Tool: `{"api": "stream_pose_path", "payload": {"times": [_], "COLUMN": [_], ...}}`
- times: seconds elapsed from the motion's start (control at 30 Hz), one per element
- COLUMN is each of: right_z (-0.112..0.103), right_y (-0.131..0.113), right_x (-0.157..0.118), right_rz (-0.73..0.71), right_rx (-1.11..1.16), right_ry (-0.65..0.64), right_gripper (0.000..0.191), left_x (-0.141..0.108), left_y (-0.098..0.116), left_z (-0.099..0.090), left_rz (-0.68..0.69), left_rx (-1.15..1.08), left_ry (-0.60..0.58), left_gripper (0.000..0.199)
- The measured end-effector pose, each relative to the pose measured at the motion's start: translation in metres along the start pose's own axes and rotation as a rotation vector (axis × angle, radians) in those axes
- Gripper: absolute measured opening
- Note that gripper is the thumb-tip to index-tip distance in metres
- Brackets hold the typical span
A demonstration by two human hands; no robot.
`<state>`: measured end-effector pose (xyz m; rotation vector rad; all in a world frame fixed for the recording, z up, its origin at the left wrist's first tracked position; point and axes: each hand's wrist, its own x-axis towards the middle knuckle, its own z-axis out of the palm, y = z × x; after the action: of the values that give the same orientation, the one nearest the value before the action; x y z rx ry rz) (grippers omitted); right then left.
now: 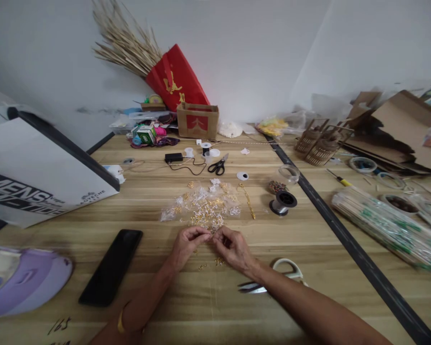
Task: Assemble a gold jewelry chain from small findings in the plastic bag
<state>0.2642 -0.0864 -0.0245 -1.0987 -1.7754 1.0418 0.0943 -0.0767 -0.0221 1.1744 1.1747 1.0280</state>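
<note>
My left hand (187, 244) and my right hand (233, 247) meet fingertip to fingertip over the wooden table. Each is closed in a pinch, and whatever sits between the fingers is too small to make out. Just beyond them lies a pile of small gold and silver jewelry findings (206, 206), partly in clear plastic bags. A few loose gold pieces (219, 261) rest on the wood below my hands. Under my right forearm are white-handled scissors (287, 263), partly covered by the arm. A gold chain (247, 201) lies right of the pile.
A black phone (111, 267) lies left of my arm. Black scissors (218, 165), a wire spool (283, 203) and a clear jar of beads (278, 186) stand farther back. Wrapped sticks (384, 230) are at the right, a large white box (43, 177) at the left.
</note>
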Motion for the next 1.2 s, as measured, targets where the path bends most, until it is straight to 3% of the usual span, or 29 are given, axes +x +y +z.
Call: {"api": "stream_pose_path", "payload": {"times": [1.2], "right_z": [-0.0009], "right_y": [-0.0012], "right_x": [-0.0014], "right_rz": [-0.015], "right_rx": [-0.029], "right_ry": [-0.03], "right_gripper": [0.019], "left_x": [-0.0003], "left_y": [0.0001], "left_z": [0.0], "left_rz": [-0.017], "left_rx": [0.007], "left_ry": [-0.062], "left_gripper": [0.016]}}
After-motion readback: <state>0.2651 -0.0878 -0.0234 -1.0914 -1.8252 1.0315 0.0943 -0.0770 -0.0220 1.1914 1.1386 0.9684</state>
